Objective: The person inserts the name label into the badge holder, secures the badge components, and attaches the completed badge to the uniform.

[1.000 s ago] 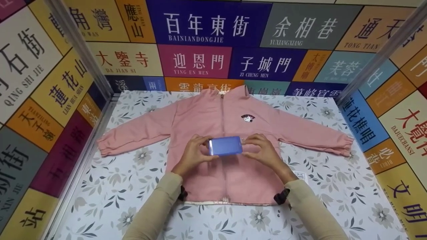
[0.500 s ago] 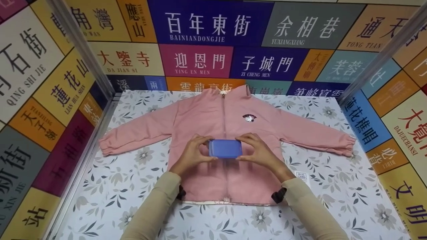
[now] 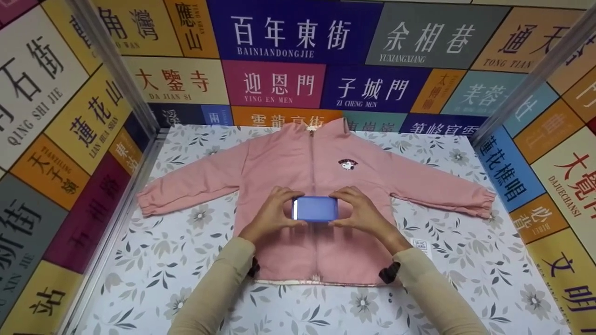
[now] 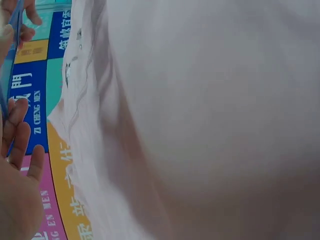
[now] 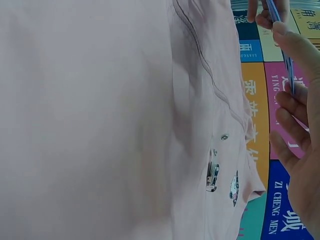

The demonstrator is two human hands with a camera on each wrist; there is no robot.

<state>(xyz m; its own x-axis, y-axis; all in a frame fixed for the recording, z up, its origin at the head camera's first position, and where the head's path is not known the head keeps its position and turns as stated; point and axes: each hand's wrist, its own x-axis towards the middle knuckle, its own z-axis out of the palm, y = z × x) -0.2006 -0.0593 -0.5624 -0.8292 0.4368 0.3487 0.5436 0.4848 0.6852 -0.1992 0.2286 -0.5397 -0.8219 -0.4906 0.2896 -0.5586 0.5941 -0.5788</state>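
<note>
A thin blue rectangle [image 3: 315, 209], about phone-sized and glossy with a bright strip at its left end, is held flat-faced between both hands over the jacket. My left hand [image 3: 270, 215] pinches its left end between thumb and fingers. On the right end, thumb and fingertips of my right hand [image 3: 365, 215] do the same. From both wrist views the blue rectangle [image 5: 287, 57] shows edge-on, as a thin slab. Beneath lies a pink zip-front jacket [image 3: 274, 163], sleeves spread, with a small cartoon patch [image 3: 347, 164] on its chest.
A white tabletop [image 3: 153, 288] with grey leaf and flower print lies under the jacket. A small square printed label [image 3: 420, 245] is by the right forearm. Colourful panels with Chinese lettering [image 3: 288, 32] enclose the back and sides, with metal posts [image 3: 125, 79] at the corners.
The right fingers have moved left, closer in on the blue rectangle's end. The rectangle has levelled and its bright left strip faded, then returned. The jacket lies as before.
</note>
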